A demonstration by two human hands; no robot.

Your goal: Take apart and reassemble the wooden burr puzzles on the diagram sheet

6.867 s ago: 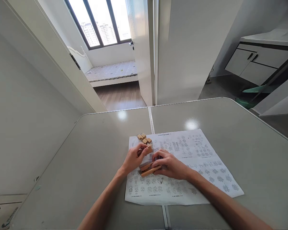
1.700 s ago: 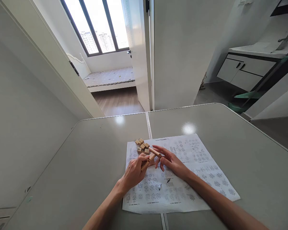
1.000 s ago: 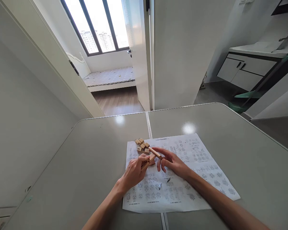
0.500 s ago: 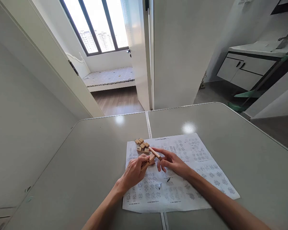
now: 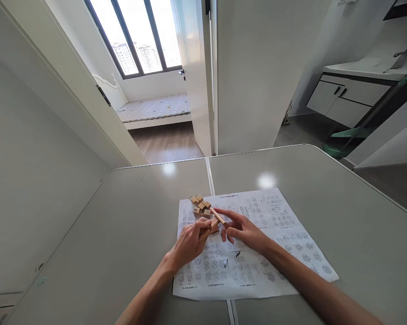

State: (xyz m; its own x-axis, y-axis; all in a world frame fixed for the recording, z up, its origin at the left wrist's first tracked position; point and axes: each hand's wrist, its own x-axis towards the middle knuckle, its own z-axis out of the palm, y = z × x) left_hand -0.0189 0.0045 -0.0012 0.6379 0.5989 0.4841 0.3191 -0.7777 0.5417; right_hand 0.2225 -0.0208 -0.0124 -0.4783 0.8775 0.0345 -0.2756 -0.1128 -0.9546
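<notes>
My left hand point(image 5: 192, 235) is closed on several joined wooden pieces point(image 5: 214, 224), low over the printed sheet. A slim wooden stick point(image 5: 218, 217) slants across these pieces, and my right hand point(image 5: 244, 229) pinches it between thumb and fingers. Just beyond my hands, several small wooden blocks point(image 5: 201, 206) lie in a loose cluster on the sheet's upper left part; one carries a dark mark. Rows of small line drawings cover the white paper sheet point(image 5: 274, 257). My left fingers partly hide the pieces they hold.
The paper lies on a grey-green table point(image 5: 138, 234) with a pale seam point(image 5: 209, 176) running through its middle. Two small dark and silvery bits point(image 5: 225, 263) rest on the sheet near me. Past the far edge stand an open door point(image 5: 196, 81) and a sink cabinet point(image 5: 348, 97).
Both hands stay in nearly the same place. The stick's near end and my right fingertips have shifted very slightly.
</notes>
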